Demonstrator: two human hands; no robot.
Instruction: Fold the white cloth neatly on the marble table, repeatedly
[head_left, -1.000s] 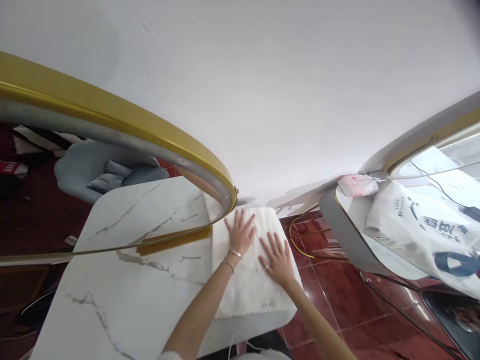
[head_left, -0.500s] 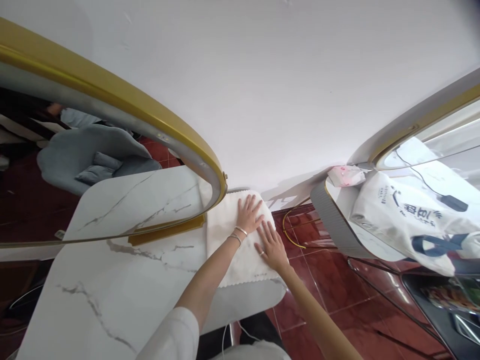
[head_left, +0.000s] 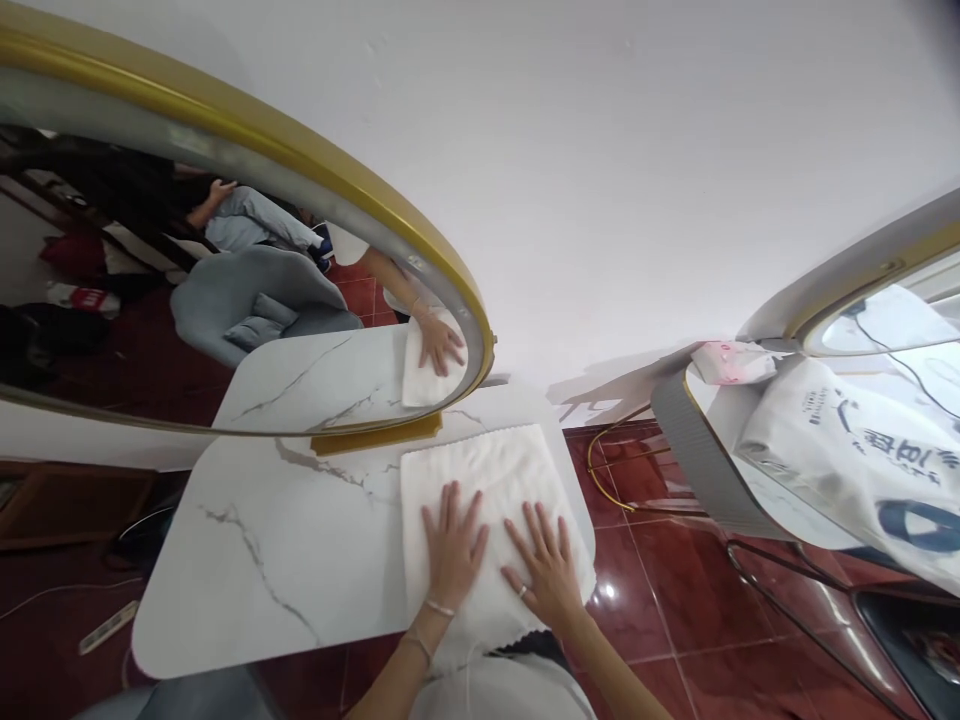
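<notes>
Left hand (head_left: 452,552) and right hand (head_left: 547,578) lie flat on the white cloth (head_left: 487,465), each grip wide, fingers spread. It lies at the counter's (head_left: 315,570) right end, near edge seemingly overhanging; marbled room stretches left, below the gold mirror base (head_left: 379,436).

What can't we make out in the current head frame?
Head view: palms, hidden by the backs of the left hand and right hand.
Head view: tabletop beneath the white cloth, covered by it.
Head view: far side of the left mirror, cut off by the left picture edge.
Head view: smallest print on the white bag, too small and blurred to read.
</notes>
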